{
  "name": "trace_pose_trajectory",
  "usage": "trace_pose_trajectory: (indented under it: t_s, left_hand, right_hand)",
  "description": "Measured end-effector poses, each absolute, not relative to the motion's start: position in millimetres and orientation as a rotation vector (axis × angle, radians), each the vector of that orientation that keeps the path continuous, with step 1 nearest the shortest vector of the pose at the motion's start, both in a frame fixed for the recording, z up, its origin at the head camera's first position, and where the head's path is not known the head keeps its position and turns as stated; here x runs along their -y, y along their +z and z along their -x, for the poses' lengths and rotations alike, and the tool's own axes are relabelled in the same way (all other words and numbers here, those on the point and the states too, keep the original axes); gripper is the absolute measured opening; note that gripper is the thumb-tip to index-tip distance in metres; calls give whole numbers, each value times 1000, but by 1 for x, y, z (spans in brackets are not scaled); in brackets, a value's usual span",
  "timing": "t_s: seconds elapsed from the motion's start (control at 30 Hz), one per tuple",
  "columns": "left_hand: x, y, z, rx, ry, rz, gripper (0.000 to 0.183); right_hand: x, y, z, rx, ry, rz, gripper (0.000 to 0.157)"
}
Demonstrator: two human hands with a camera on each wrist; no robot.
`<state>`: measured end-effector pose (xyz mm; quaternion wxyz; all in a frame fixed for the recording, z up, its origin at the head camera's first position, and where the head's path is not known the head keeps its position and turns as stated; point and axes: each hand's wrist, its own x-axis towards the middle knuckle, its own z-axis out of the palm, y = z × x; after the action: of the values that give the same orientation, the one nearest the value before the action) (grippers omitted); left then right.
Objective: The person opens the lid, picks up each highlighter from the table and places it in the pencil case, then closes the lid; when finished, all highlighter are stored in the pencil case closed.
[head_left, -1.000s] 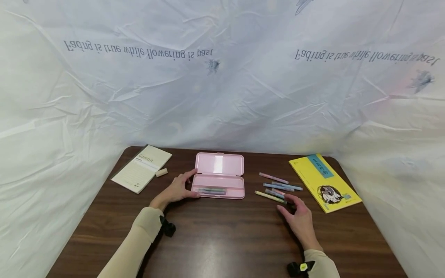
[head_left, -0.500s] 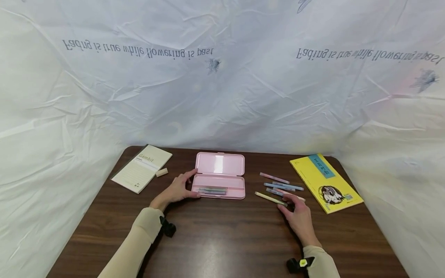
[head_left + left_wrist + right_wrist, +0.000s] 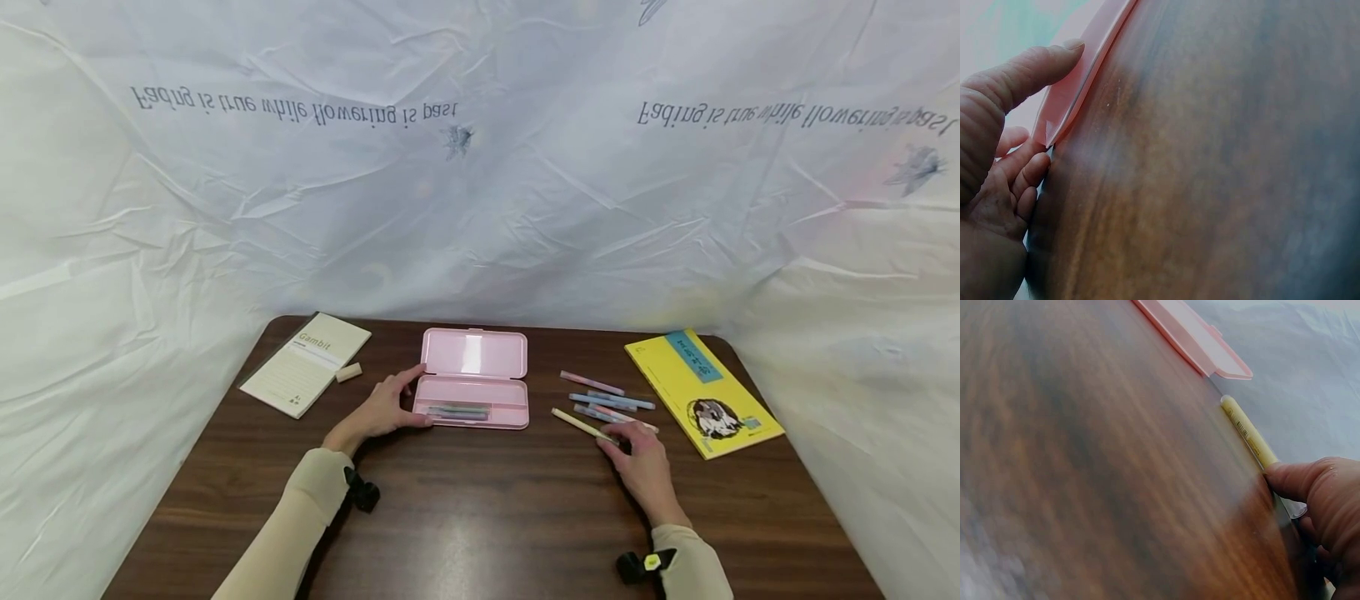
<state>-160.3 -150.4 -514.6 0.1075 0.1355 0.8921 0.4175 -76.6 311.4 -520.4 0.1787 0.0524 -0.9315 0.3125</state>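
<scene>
At nine o'clock from the open pink pencil case (image 3: 480, 388) is a pale notebook (image 3: 303, 367) that says "Gambit", with a tan block (image 3: 348, 372) by it. The left hand (image 3: 378, 411) holds the case's left end, same as a second ago. Thin pens (image 3: 457, 412) lie inside. At three o'clock is a pen pile (image 3: 611, 402). Just below, the right hand (image 3: 642, 467) pinches a yellow pen (image 3: 577, 423); a second ago its thumb and finger were apart. Next, a yellow book (image 3: 686, 392), its writing too small. At one o'clock, the cloth (image 3: 540, 233) says, flipped, "Fading is true while flowering is past".
</scene>
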Motion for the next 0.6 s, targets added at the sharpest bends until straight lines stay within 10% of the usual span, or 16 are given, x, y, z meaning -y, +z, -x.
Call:
trace_pose_trajectory:
  t_s: [0.6]
  left_hand:
    - [152,-515,161,-2640,1207,-424,109]
  right_hand:
    - [-309,-517,75,2679,872,-117,7]
